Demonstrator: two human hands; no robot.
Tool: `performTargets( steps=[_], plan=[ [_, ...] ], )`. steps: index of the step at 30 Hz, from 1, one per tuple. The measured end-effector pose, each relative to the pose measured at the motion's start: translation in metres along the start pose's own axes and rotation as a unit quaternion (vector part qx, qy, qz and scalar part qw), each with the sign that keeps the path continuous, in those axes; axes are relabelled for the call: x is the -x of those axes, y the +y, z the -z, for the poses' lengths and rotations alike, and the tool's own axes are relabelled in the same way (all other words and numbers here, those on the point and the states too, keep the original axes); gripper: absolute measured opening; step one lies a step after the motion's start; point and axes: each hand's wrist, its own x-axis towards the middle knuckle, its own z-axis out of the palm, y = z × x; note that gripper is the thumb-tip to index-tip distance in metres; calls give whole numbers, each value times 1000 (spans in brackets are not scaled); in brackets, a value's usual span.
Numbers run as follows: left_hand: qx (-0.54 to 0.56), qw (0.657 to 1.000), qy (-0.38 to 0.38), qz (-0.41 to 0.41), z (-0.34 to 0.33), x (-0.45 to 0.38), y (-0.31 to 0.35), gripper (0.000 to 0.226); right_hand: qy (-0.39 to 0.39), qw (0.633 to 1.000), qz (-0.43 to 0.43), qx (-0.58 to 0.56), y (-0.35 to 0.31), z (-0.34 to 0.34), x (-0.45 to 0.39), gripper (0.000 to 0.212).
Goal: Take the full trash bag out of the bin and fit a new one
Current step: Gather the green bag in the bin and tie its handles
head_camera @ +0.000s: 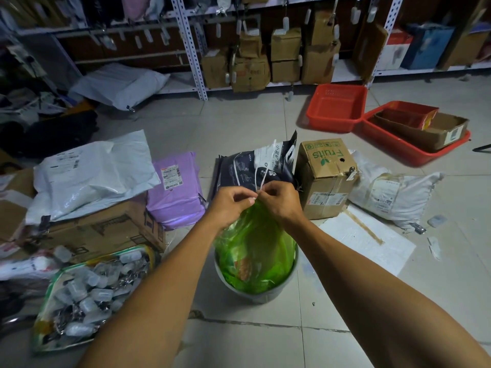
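Note:
A translucent green trash bag [255,248] with rubbish inside sits in a small round grey bin [255,294] on the tiled floor. The bag's neck is gathered into a point above the bin. My left hand [231,205] and my right hand [279,201] meet at that point, both pinching the bag's top together, fingertips touching. The lower part of the bag still fills the bin. No other trash bag is visible.
Behind the bin stand a dark printed bag [255,168], a "Fruits" cardboard box [326,179] and a purple parcel [174,189]. White parcels and boxes lie left; a sack of small clear tags [87,296] lies front left. Red trays [336,107] and shelving stand behind.

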Motion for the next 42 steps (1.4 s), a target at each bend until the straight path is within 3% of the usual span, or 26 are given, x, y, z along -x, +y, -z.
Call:
performTargets(
  steps=[6, 14, 18, 25, 32, 42],
  plan=[
    [4, 999, 17, -34, 0, 3, 3, 13, -22, 999, 7, -34, -4, 0, 2, 10],
    [54, 996, 67, 2, 4, 1, -1, 16, -101, 995, 9, 2, -4, 1, 9, 13],
    [-12, 997, 79, -8, 5, 0, -3, 12, -107, 993, -12, -54, -6, 3, 11, 9],
    [-109, 992, 61, -14, 0, 4, 0, 16, -206, 967, -104, -110, -24, 16, 7, 22],
    [-80, 996, 17, -26, -2, 9, 4, 23, -221, 955, -134, -145, -26, 22, 6, 22],
    [-124, 990, 41, -49, 1, 11, 6, 9, -220, 962, -100, -130, -23, 25, 8, 17]
  ],
)
